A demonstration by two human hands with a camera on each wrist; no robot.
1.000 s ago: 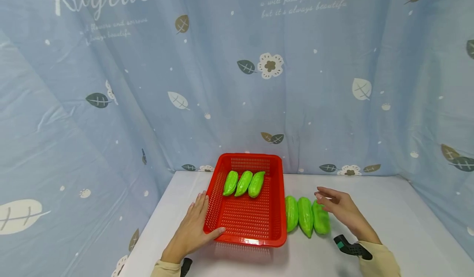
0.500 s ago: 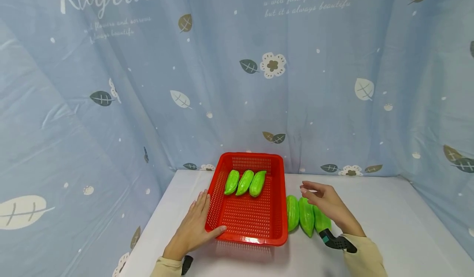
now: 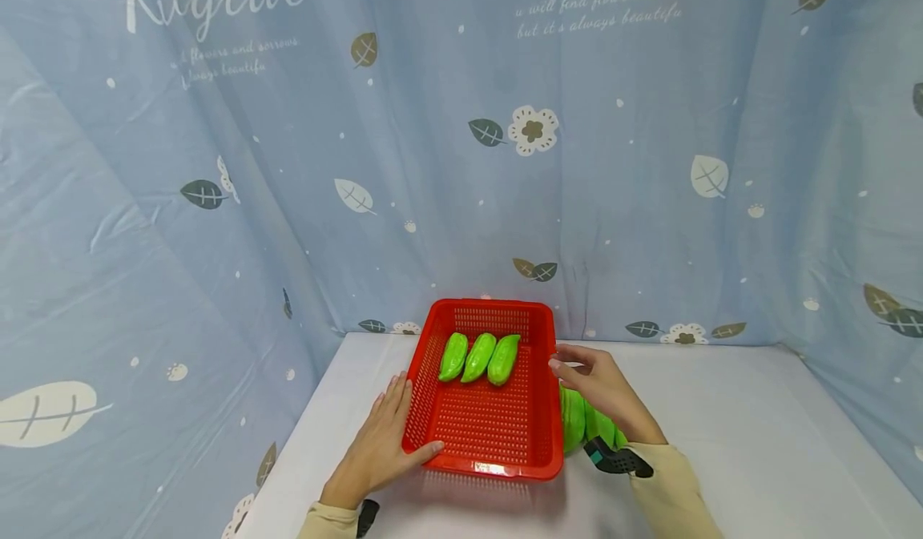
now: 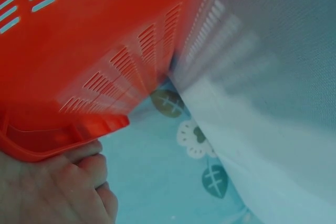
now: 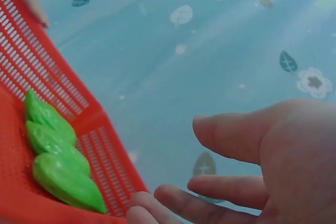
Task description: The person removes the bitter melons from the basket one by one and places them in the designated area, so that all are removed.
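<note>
A red perforated plastic basket point(image 3: 479, 427) stands on the white table. Side by side near its back lie three glossy green, ridged, pointed vegetables point(image 3: 479, 357), like bitter melons. My left hand point(image 3: 378, 447) rests along the basket's left edge, fingers straight and thumb over the front corner; in the left wrist view the hand point(image 4: 63, 187) lies under the rim's lip. At the right rim is my right hand point(image 3: 602, 387), fingers loosely bent and holding nothing; whether it touches the rim is unclear. More green vegetables point(image 3: 574, 419) lie right of the basket, partly hidden by this hand and wrist.
The white tabletop point(image 3: 743, 435) extends to the right. A blue curtain point(image 3: 447, 235) with leaf and flower prints hangs behind the table and along its sides. A black wrist device point(image 3: 618, 459) sits on the right forearm.
My right hand has moved left from above the vegetables outside to the basket's right rim. The left hand and the basket's contents stay as they were.
</note>
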